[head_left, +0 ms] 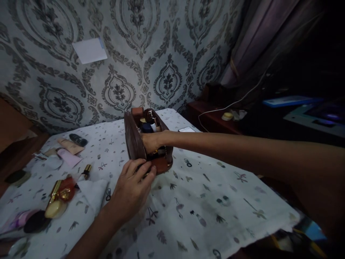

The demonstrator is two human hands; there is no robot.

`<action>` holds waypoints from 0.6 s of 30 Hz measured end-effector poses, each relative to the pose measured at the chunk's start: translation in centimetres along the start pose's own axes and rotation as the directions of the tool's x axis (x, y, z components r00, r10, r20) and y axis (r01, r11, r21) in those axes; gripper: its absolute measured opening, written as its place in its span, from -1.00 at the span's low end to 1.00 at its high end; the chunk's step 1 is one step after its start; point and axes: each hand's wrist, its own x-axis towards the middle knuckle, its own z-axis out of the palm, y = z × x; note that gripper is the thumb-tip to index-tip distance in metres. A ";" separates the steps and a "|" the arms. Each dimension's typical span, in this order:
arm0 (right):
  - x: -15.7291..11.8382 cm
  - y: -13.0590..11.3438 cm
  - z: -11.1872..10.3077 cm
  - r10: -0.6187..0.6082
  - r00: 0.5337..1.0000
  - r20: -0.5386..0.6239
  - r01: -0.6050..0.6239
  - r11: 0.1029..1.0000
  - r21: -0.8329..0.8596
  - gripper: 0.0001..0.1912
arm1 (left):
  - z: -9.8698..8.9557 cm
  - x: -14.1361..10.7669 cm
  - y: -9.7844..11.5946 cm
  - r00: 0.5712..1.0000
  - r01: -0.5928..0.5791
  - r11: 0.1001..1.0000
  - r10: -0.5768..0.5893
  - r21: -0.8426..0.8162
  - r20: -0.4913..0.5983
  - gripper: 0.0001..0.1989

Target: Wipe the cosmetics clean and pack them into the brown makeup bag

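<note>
A brown makeup bag [131, 135] stands unzipped on the patterned cloth, with several cosmetics showing inside it. At its near end, my left hand [133, 187] has its fingers curled over the edge and grips the bag. My right hand [152, 142] reaches into the bag's opening from the right. The bag's side hides its fingertips, so what they touch cannot be made out. Beyond that hand, a dark blue round item [147, 127] and a white-capped item [153, 127] lie in the bag.
Left on the cloth [188, 216] lie a pink tube [68, 157], a beige tube [70, 146], a dark bottle [78, 139], a gold-and-black lipstick [86, 171], a red item [66, 187] and a white cloth [93, 194]. A phone [187, 129] lies behind my right forearm.
</note>
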 end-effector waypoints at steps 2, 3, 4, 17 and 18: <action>-0.2 -0.7 -0.3 0.061 0.998 -0.033 -0.062 0.997 -0.037 -0.82 | -0.1 0.2 -0.3 0.999 -0.029 0.998 0.028 0.049 0.025 -0.76; -0.4 -1.0 -0.5 0.092 0.995 -0.034 -0.093 0.994 -0.050 -0.81 | -0.3 0.4 -0.6 0.998 -0.046 0.996 0.042 0.080 0.050 -0.75; -0.6 -1.3 -0.9 0.129 0.991 -0.025 -0.131 0.989 -0.067 -0.80 | -0.4 0.6 -0.8 0.995 -0.063 0.992 0.054 0.112 0.081 -0.75; -6.4 -3.4 -4.2 0.194 0.981 -0.028 -0.194 0.981 0.000 -0.76 | -0.3 0.3 -0.8 0.992 -0.004 0.968 -0.028 0.253 0.120 -0.71; -6.4 -3.7 -4.2 0.215 0.973 -0.084 -0.217 0.976 -0.020 -0.77 | 0.0 0.1 -0.6 0.994 0.013 0.967 -0.040 0.255 0.103 -0.71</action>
